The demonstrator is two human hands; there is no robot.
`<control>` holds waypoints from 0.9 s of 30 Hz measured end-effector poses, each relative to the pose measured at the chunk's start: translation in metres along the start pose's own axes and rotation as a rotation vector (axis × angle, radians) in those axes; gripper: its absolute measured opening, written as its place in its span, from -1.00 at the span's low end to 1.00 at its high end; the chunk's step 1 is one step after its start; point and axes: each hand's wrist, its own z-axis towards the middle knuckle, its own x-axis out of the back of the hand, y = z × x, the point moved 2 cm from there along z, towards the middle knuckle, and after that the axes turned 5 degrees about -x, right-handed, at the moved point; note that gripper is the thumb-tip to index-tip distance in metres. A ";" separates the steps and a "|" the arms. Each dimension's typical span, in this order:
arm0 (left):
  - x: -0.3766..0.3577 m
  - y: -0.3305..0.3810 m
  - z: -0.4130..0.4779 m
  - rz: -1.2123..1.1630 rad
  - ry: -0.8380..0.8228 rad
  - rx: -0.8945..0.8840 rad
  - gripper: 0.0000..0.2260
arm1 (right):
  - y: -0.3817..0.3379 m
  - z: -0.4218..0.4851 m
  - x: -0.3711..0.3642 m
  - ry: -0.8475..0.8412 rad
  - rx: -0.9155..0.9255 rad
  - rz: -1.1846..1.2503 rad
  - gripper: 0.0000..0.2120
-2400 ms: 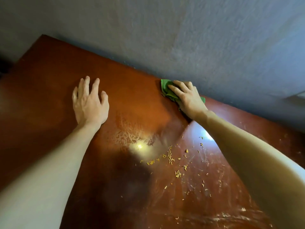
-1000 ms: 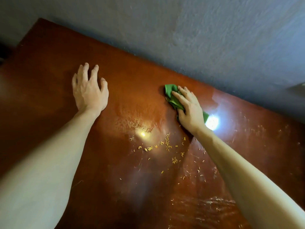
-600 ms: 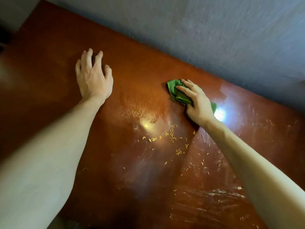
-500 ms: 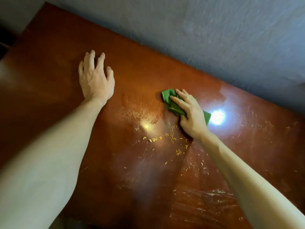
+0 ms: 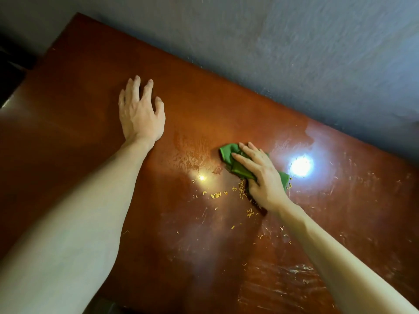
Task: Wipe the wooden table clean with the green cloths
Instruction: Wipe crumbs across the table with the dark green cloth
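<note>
Seen from my head camera, my right grip (image 5: 260, 175) lies flat on the crumpled green cloth (image 5: 227, 152). Its fingers are straight and press the cloth onto the wooden worktop (image 5: 90, 87), curled round nothing. The cloth sits near the middle of the worktop, and a scatter of yellow crumbs (image 5: 215, 195) reaches its near edge. My left grip (image 5: 141, 116) rests palm down on the wood well to the left, fingers spread, holding nothing. A grey wall (image 5: 272, 41) runs along the far edge
</note>
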 end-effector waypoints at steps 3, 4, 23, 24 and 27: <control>-0.001 -0.001 0.001 -0.004 0.011 0.010 -0.48 | 0.009 0.005 0.002 -0.023 0.052 -0.028 -0.28; -0.003 -0.001 0.001 0.001 0.015 0.011 -0.48 | 0.011 0.014 0.004 -0.014 0.075 -0.046 -0.30; 0.022 -0.036 -0.066 -0.009 -0.095 -0.137 -0.54 | -0.051 0.094 -0.013 0.057 -0.091 -0.107 -0.33; 0.021 -0.040 -0.071 -0.039 -0.079 -0.139 -0.55 | -0.058 0.113 -0.014 0.078 -0.128 -0.100 -0.34; 0.017 -0.042 -0.076 -0.105 -0.012 -0.119 -0.57 | -0.091 0.162 -0.022 0.122 -0.203 -0.099 -0.35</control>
